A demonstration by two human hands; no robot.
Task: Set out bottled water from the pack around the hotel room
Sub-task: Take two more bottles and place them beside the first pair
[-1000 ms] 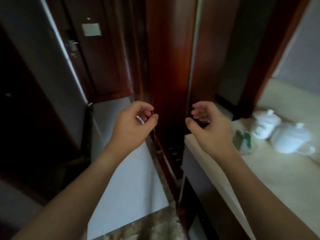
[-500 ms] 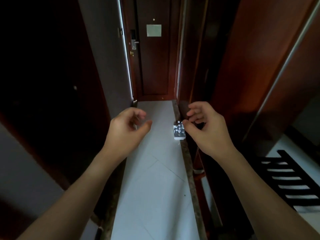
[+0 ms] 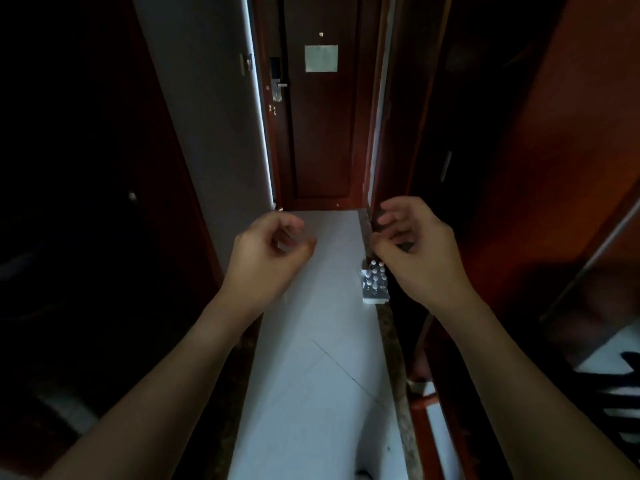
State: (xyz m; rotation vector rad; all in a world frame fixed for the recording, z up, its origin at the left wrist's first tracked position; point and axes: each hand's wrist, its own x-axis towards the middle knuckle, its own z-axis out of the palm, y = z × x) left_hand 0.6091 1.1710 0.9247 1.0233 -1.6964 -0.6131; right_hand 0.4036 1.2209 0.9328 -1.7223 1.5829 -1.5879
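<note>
Looking down a dark hall | left hand (image 3: 268, 252) up, fingers loosely curled, holding nothing | right hand (image 3: 412, 252) up, fingers loosely curled, holding nothing | pack (image 3: 373, 285) sits on the white floor (image 3: 311, 375), by its right edge, under the right hand | door (image 3: 322, 133) far ahead

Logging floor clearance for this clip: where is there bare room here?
The pale floor strip lies bare from the door toward the camera, between the left wall and the right-hand stone border. Only the bottle pack occupies its right edge, below the empty right hand.
</note>
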